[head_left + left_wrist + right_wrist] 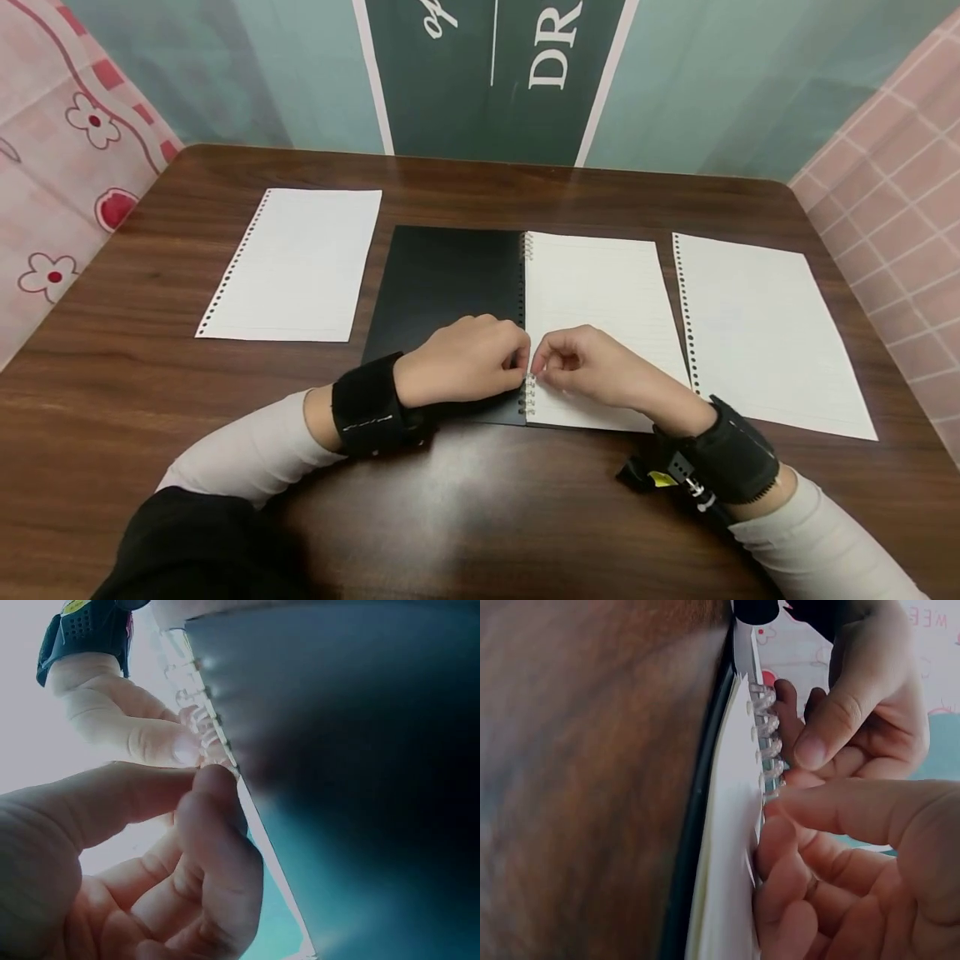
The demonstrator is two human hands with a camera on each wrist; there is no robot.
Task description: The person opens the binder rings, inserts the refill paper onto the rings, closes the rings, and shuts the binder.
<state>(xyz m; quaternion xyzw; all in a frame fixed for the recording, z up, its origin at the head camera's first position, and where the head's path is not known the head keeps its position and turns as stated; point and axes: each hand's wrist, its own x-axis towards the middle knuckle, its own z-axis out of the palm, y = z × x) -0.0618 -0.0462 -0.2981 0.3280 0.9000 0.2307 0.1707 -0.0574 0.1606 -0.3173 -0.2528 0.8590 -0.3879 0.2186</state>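
A loose-leaf notebook lies spread on the table, its black cover [457,271] on the left and white lined paper [600,279] on the right. Clear plastic binder rings [529,398] run down the middle. My left hand [472,358] pinches the rings between thumb and forefinger, from the cover side. Right beside it, my right hand [588,367] pinches the same stretch from the paper side, other fingers curled. In the right wrist view the rings [768,739] curve up through the holes above the fingertips. The exact ring under the fingertips is hidden.
A loose punched sheet [300,267] lies left of the notebook, and another punched sheet [765,333] lies close to its right. The brown wooden table [450,500] meets a green printed backdrop [697,100] behind, with a pink tile-patterned sheet [900,208] at the right.
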